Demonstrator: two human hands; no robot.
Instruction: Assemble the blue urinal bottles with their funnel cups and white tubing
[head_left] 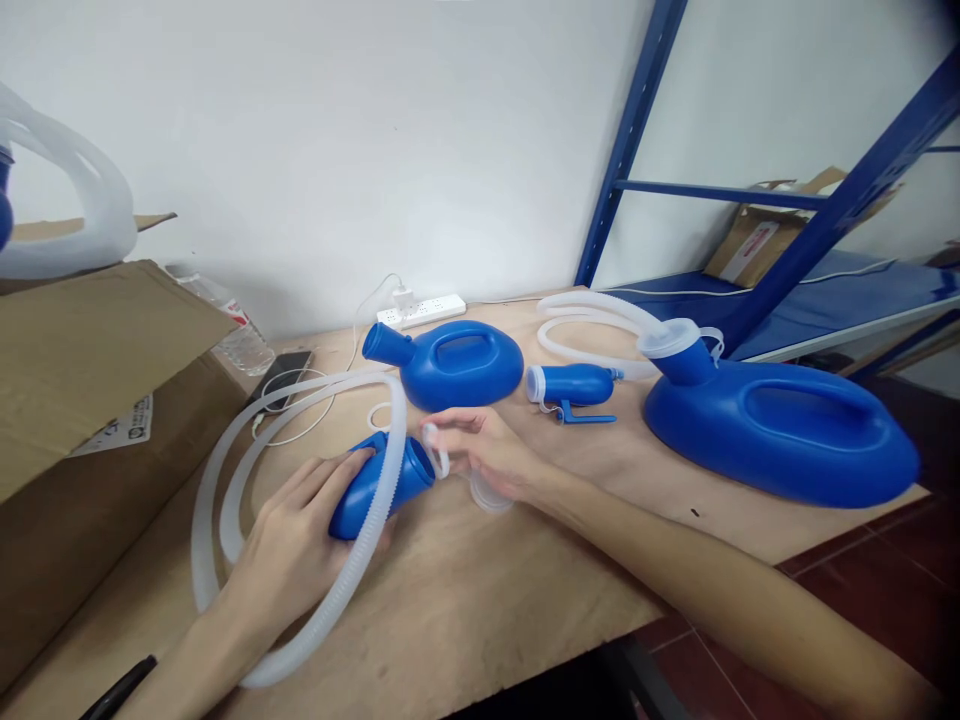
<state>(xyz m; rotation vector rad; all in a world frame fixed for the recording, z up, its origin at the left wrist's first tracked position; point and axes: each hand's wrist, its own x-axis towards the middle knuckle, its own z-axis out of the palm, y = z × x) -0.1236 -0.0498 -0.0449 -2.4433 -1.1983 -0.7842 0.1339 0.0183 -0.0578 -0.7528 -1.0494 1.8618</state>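
My left hand [296, 525] is wrapped round a blue plastic urinal head [411, 478], whose round mouth tilts toward the right. A ribbed translucent hose [382, 490] loops over my left wrist and across the urinal head. Just off that mouth, my right hand [487, 450] pinches a translucent white cap [491, 494] by its strap [442, 455]. Behind my hands lies a blue urinal bottle [480, 375] with an uncapped neck. Right of it rests another urinal head [577, 383] with a white cap on. A larger-looking blue bottle [780, 440] with a white-lidded neck stands at the right.
An open cardboard box [112, 400] fills the left side, with a clear water bottle [240, 335] and a phone [283, 372] beyond it. A power strip [421, 311] lies against the wall. Blue shelving [630, 150] rises at the right. A black pen [120, 690] is near the front-left.
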